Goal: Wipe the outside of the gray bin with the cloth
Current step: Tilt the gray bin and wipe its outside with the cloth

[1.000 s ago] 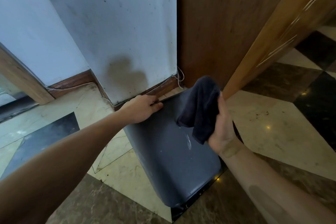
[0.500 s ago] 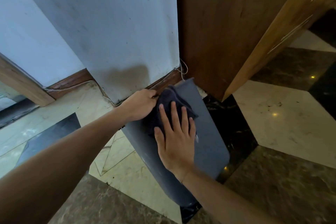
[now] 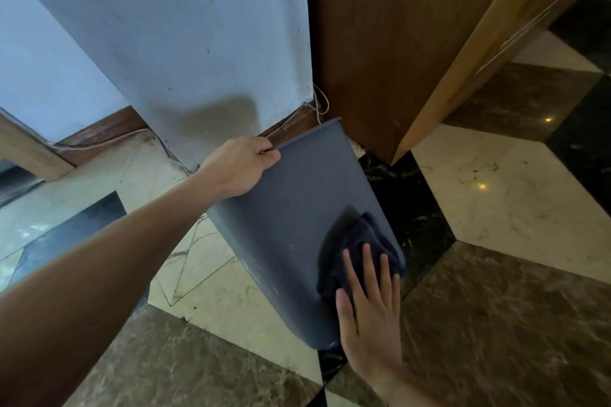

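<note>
The gray bin point(image 3: 287, 208) stands tilted toward me in the corner between a white wall and a wooden panel. My left hand point(image 3: 241, 163) grips its top rim at the left corner. A dark blue cloth point(image 3: 358, 243) lies bunched on the lower right of the bin's outer side. My right hand point(image 3: 367, 304) presses flat on the cloth, fingers spread, holding it against the bin. The bin's inside and its base are hidden from me.
The white wall point(image 3: 185, 43) is behind the bin, and a brown wooden panel point(image 3: 380, 26) with a lighter wooden door edge point(image 3: 479, 40) stands to its right. A thin wire point(image 3: 320, 99) hangs at the wall corner. The floor point(image 3: 496, 182) is patterned marble tile.
My right hand has slid the cloth down the bin's side, from near the top rim to the lower right. My left hand has stayed on the rim.
</note>
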The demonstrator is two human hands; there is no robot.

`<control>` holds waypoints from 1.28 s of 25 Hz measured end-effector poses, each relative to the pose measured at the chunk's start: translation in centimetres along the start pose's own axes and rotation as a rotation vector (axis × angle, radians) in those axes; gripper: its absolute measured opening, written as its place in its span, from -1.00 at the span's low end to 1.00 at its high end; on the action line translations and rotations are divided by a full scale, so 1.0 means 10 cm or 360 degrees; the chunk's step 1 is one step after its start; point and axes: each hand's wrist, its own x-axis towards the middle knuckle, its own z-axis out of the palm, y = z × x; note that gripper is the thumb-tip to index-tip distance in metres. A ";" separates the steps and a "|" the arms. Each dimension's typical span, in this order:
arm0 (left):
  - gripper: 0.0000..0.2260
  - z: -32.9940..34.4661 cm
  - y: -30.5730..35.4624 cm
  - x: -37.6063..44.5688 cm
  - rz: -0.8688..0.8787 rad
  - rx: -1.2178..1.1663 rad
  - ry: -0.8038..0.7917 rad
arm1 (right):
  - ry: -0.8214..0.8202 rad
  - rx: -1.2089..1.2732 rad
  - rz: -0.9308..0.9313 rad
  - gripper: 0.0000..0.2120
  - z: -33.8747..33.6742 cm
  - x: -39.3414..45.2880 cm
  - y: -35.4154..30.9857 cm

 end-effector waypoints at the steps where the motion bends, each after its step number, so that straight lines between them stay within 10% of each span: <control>1: -0.68 0.00 0.05 0.00 0.0027 0.0024 0.0009 | -0.0001 -0.0002 -0.0115 -0.52 0.00 -0.06 -0.10; 12: -0.71 0.14 0.14 -0.04 0.0161 -0.0223 0.0037 | 0.0148 -0.0160 -0.0789 -0.53 -0.07 0.90 -0.84; 20: -0.69 0.10 -0.12 -0.03 -0.0015 -0.0367 0.0080 | 0.0076 -0.0035 0.0101 -0.53 -0.01 0.70 0.47; 25: -0.68 0.06 0.09 -0.08 0.0077 -0.0190 0.0184 | 0.0206 0.0890 0.0648 -0.59 -0.02 0.80 0.44; 32: -0.77 0.00 -0.07 -0.32 0.0182 -0.0061 0.0057 | 0.0287 0.0955 0.0768 -0.58 -0.14 0.89 0.22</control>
